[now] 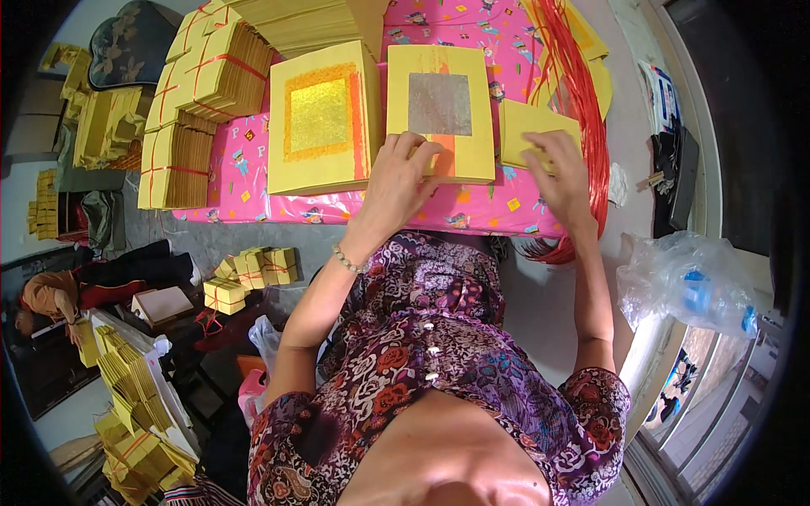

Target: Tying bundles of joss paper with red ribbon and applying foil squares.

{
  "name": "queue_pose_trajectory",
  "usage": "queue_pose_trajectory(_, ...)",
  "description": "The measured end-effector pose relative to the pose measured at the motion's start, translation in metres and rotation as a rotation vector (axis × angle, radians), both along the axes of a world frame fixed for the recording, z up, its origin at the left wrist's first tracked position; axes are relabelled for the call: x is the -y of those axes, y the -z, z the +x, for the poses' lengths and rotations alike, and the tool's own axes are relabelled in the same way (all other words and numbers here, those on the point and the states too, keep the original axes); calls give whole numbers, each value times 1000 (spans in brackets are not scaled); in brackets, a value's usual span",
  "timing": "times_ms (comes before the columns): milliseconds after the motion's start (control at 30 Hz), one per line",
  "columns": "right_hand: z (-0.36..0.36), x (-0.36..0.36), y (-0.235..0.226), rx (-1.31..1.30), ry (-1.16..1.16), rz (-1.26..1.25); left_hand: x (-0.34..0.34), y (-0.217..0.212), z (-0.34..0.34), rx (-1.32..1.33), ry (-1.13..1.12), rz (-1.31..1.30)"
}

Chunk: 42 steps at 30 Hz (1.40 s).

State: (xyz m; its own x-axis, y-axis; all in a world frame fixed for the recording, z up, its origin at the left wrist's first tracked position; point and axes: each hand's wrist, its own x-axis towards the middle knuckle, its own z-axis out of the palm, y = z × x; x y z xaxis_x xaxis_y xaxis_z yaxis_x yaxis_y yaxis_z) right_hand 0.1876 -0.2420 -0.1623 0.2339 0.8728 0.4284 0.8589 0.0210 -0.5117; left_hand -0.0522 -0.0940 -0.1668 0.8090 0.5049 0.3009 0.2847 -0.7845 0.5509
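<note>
A stack of yellow joss paper with a silver square (440, 93) lies in front of me on the pink patterned tabletop. My left hand (398, 180) rests over its near left part, fingers bent and thumb apart, touching the top sheet. To the right is a smaller plain yellow stack (527, 126). Over its near right edge is my right hand (560, 173), fingers curved and spread apart, with nothing visible in them. Left of the silver stack stands a thicker stack with a gold square (318, 118) framed in orange.
Red plastic strings (595, 148) hang over the table's right edge. Bundles tied in red (181, 139) line the left side of the pink tabletop (291, 207). Another person's hand (78, 335) touches yellow paper at lower left. A clear plastic bag (688, 282) is at right.
</note>
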Motion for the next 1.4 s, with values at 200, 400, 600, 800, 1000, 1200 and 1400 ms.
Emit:
queue_pose_trajectory(200,-39,-28,-10,117,-265,-169,-2,3,1,-1,12,-43)
queue_pose_trajectory(400,-32,-38,-10,98,-319,-302,-2,6,-4,74,28,-43)
queue_pose_trajectory(600,-26,-46,-16,-22,-330,-376,-3,6,-3,72,-7,-52)
queue_pose_trajectory(800,-21,-50,-18,-49,-349,-425,-4,4,-1,51,-34,-47)
queue_pose_trajectory(1000,-22,-51,-19,-40,-348,-425,-3,3,-1,53,-59,-51)
queue_pose_trajectory(1200,-23,-49,-16,-46,-352,-427,-1,2,-1,42,-69,-48)
queue_pose_trajectory(1400,-23,-50,-18,-47,-346,-420,-1,2,0,56,-71,-38)
